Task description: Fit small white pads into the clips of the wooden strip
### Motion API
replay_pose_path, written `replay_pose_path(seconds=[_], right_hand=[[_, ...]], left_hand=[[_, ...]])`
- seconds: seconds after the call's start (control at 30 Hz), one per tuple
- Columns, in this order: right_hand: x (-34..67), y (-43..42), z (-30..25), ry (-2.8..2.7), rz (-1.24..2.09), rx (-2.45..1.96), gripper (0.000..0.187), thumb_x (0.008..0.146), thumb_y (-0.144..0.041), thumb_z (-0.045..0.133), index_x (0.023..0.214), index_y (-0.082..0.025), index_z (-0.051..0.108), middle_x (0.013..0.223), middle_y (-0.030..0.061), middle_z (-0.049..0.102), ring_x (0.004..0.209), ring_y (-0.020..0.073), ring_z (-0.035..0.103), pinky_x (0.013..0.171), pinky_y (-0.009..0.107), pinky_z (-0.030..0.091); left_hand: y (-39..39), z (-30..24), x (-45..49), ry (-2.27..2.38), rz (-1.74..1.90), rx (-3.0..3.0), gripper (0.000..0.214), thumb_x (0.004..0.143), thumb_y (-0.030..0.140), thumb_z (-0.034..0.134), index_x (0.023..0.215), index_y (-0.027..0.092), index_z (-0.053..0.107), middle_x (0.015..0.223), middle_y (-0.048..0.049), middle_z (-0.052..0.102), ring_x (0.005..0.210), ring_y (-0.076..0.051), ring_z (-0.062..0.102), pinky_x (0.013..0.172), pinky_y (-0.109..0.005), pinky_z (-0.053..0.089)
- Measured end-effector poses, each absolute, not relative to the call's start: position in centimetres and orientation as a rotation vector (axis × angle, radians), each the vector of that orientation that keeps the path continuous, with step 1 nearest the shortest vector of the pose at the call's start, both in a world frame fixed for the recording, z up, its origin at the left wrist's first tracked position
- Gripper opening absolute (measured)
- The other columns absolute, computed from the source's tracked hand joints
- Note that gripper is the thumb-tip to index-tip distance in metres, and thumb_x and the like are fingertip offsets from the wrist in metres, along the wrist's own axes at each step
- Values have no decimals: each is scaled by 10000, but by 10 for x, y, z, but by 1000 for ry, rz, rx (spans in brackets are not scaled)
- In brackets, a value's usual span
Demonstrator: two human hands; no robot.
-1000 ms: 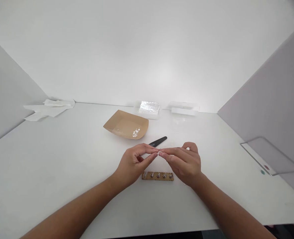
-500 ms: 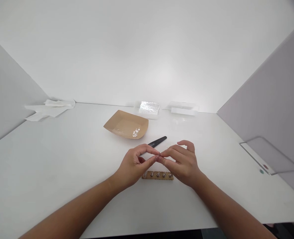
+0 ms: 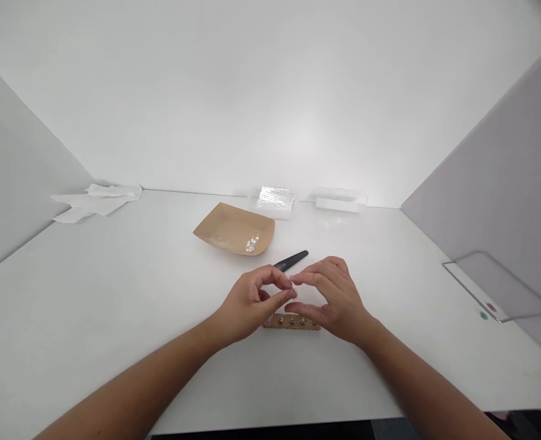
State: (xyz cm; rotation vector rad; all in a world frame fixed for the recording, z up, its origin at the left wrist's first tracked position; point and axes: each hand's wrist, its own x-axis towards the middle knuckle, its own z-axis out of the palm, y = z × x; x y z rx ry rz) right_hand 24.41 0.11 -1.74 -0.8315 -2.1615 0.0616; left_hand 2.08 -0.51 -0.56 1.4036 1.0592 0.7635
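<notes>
Head view: left hand pinched shut, right hand half-open over stud-lined brown strip

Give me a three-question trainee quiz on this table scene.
1. True or false: the black tool lies on the table, outside the brown paper tray.
2. Which thing do the left hand and right hand partly hide? A) studded brown strip B) tissue C) clear sheet
3. Fill in: the white bits lie in the ___.
Key: 1 true; 2 A; 3 tray.
</notes>
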Motion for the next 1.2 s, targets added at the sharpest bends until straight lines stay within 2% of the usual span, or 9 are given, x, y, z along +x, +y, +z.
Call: replay_pose_path(seconds=[0.2,0.33,0.43,0.53,0.6,0.73,0.9,1.07,1.2], right_hand=[[246,0,-18,-2168,156,-806,193,942,-333,803,1104,-279,714,888,-12,750,803,153,695,865,382,437],[248,-1,-20,-2162,169,-819,191,924,-397,817,1056,-281,742,830,-14,715,758,148,667,848,386,443],[249,-1,-21,-2143,181,-823,218,908,-423,827,1030,-263,745,833,-6,692,760,150,656,845,389,447],[250,-1,-21,-2134,261,-836,236,907,-440,821,1045,-262,750,850,1,677,791,160,660,851,392,454],[251,-2,-22,-2145,336,-859,252,896,-469,822,1034,-269,756,853,0,673,801,165,660,862,396,457],[247,-6,-25,-2178,463,-919,286,849,-515,849,979,-274,766,867,-2,674,823,173,667,899,407,457],[240,-13,-31,-2159,520,-984,319,815,-553,863,939,-277,763,862,-1,671,850,188,668,929,426,453],[235,-17,-35,-2154,496,-1027,325,805,-574,865,918,-284,773,849,2,675,847,194,669,893,423,473],[233,-17,-38,-2141,516,-1020,326,812,-582,856,922,-284,781,853,7,675,837,192,663,884,424,476]], left_hand=[[-4,-7,18,1031,812,1376,370,884,444,797,993,226,520,949,-4,721,535,-58,504,495,-204,392],[-6,-7,18,1026,794,1427,365,899,448,775,984,226,498,919,-17,730,531,-82,551,469,-214,417],[-4,-6,15,1024,884,1716,195,946,371,699,961,214,585,920,-50,724,734,-166,665,566,-266,535],[2,-7,9,993,1130,2114,35,930,237,664,916,217,639,910,-76,728,994,-250,651,719,-343,582],[8,-7,5,985,1275,2279,44,924,188,657,906,223,636,860,-62,731,980,-249,643,804,-391,580],[16,-9,2,938,1296,2445,109,922,169,659,846,236,620,815,-25,741,902,-229,652,936,-446,552],[16,-12,3,925,1300,2470,136,895,146,651,821,237,584,829,-20,742,861,-217,649,948,-448,533],[12,-6,-2,802,1310,2467,126,787,189,664,882,243,601,864,-34,729,834,-237,632,949,-494,510],[10,0,-6,715,1310,2537,157,696,202,678,833,255,625,883,-40,739,989,-311,625,973,-539,458]])
